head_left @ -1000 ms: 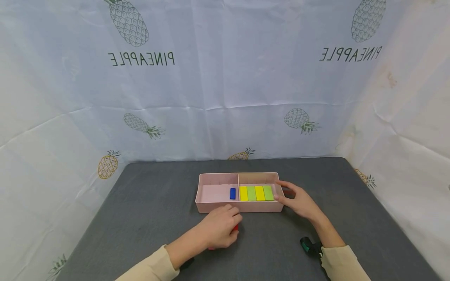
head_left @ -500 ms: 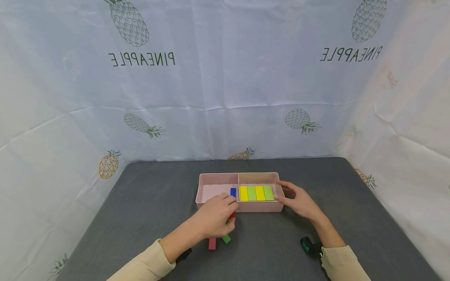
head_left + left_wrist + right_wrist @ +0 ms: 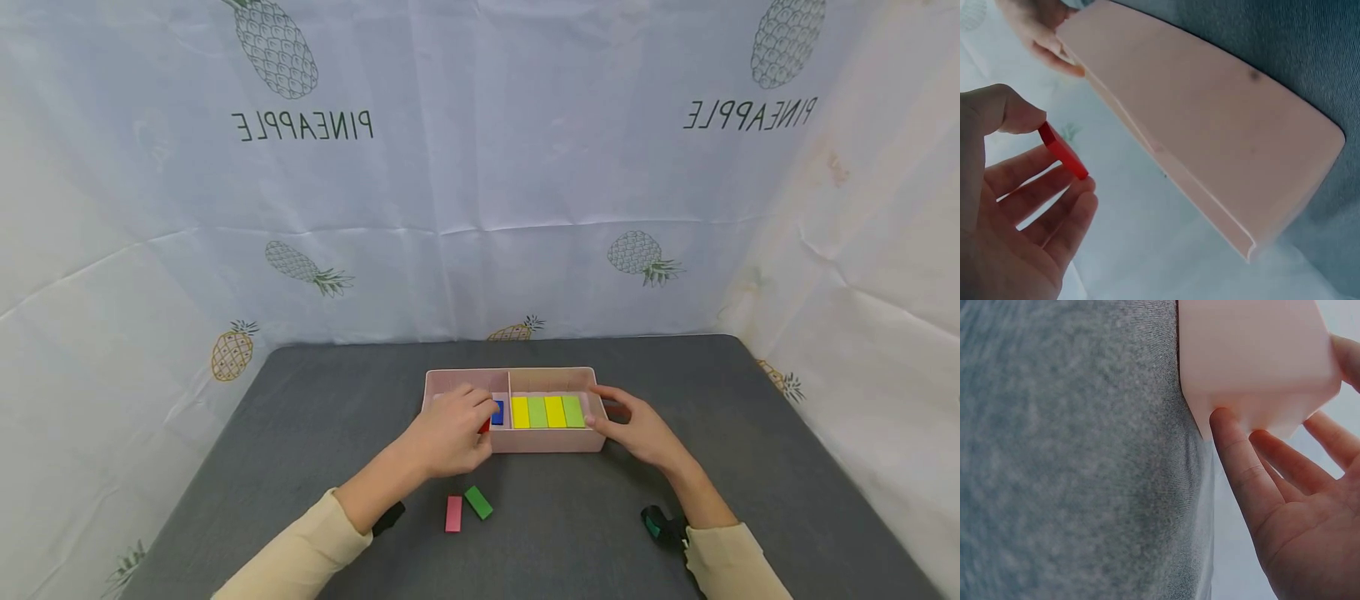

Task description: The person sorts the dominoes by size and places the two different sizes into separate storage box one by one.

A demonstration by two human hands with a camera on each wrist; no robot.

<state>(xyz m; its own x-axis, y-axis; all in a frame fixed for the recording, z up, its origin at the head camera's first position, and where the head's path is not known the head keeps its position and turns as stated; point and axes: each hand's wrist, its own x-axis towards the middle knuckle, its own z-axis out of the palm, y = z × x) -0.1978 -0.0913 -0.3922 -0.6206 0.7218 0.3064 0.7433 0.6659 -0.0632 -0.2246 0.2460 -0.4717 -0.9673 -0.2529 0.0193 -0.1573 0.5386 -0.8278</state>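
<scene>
My left hand [image 3: 450, 429] pinches a small red block [image 3: 1063, 150] between thumb and fingertips, over the front rim of the left compartment of a pink two-compartment box [image 3: 555, 442]. Inside that compartment a blue block [image 3: 498, 412] lies by the divider, partly covered by the fingers. The right compartment holds a row of yellow blocks [image 3: 521, 412] and light green blocks [image 3: 537, 412], alternating. With thumb and fingers about its right end, my right hand [image 3: 637, 429] grips the box; in the right wrist view several fingertips [image 3: 1225, 419] touch the end wall.
On the dark grey table [image 3: 337, 400] in front of the box lie a pink block [image 3: 453, 514] and a green block [image 3: 478, 502]. A white pineapple-print cloth [image 3: 465, 183] hangs behind and at both sides.
My left hand has carried the red block forward from the table to the box's left compartment, uncovering the pink and green blocks. The right hand and the box have stayed put.
</scene>
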